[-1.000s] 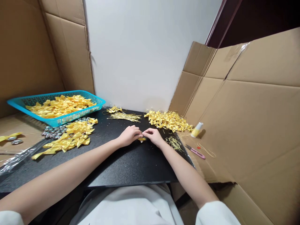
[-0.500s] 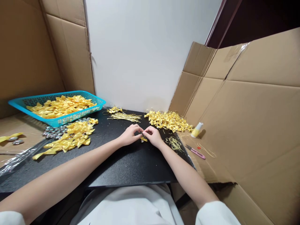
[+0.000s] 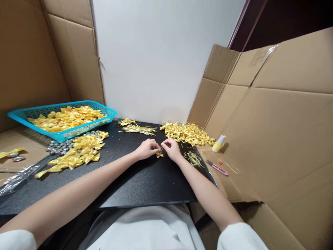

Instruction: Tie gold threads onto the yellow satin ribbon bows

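Note:
Over the middle of the black table (image 3: 130, 189), my left hand (image 3: 147, 149) is closed in a pinch on the thin gold cord of a small yellow ribbon bow (image 3: 160, 155). The bow hangs just below the fingertips, close to the tabletop. My right hand (image 3: 171, 150) is a little to the right, with thumb and forefinger pressed together beside the cord. Whatever is between those right fingertips is too small to make out.
A turquoise basket (image 3: 62, 135) of yellow bows stands at the left, with loose bows (image 3: 83, 147) and silvery buttons (image 3: 58, 147) before it. Behind are gold cords (image 3: 139, 130) and a heap of corded bows (image 3: 187, 133). Thread scraps (image 3: 194, 158), pink snips (image 3: 218, 168) and a thread spool (image 3: 219, 143) lie right.
My right hand has moved slightly right and up, so a small gap now separates the fingertips of both hands. The cord loop above the bow shows more clearly.

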`<state>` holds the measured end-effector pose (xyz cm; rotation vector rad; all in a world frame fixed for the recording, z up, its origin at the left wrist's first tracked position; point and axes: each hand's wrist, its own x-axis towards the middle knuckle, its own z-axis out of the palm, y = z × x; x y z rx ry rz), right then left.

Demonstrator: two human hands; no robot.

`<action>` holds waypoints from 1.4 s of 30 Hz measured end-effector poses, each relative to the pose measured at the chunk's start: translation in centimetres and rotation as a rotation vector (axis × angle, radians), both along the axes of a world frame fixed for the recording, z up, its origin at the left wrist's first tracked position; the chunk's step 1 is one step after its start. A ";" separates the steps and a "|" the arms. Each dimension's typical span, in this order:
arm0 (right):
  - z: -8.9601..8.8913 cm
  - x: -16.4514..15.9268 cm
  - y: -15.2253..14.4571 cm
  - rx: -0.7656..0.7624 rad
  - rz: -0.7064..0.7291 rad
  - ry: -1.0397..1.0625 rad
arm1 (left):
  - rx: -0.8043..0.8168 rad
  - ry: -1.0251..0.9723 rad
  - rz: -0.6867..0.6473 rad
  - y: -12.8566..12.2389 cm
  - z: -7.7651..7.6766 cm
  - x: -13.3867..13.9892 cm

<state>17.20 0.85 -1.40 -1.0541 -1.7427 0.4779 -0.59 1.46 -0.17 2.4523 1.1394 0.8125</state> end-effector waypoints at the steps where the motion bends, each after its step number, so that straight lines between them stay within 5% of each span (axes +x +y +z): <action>1: -0.1 0.1 0.2 0.002 -0.019 0.015 | -0.005 0.014 -0.003 0.0 0.0 0.0; 18: -0.5 0.2 0.8 -0.054 -0.045 0.127 | -0.198 -0.097 -0.085 1.2 1.4 -0.1; 31: -0.4 0.5 1.2 -0.032 -0.070 0.102 | -0.168 -0.012 -0.245 1.8 2.1 0.8; 42: -0.4 0.5 1.2 -0.035 -0.078 0.103 | -0.104 0.059 -0.235 1.5 2.1 0.9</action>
